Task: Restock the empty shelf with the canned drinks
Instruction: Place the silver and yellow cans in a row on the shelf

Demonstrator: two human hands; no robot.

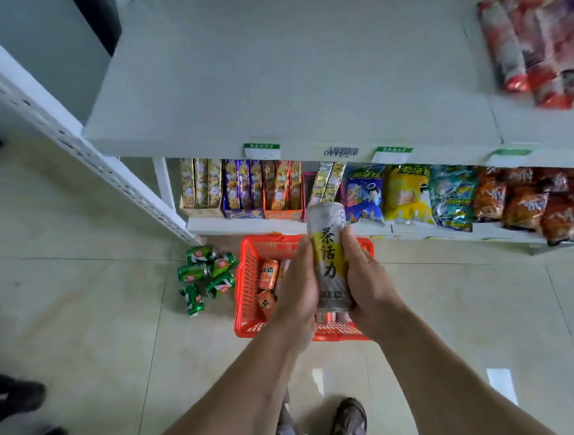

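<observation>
A tall silver and yellow can is held upright between both hands above the red basket. My left hand grips its left side and my right hand grips its right side. Orange cans lie inside the basket, partly hidden by my hands. Several green cans lie on the floor left of the basket. The empty white shelf spreads out above, beyond the can.
Snack sticks lie at the shelf's right end. The lower shelf holds boxed snacks and chip bags. A white perforated upright stands left. Another person's dark shoes are at the left edge; my shoe is below.
</observation>
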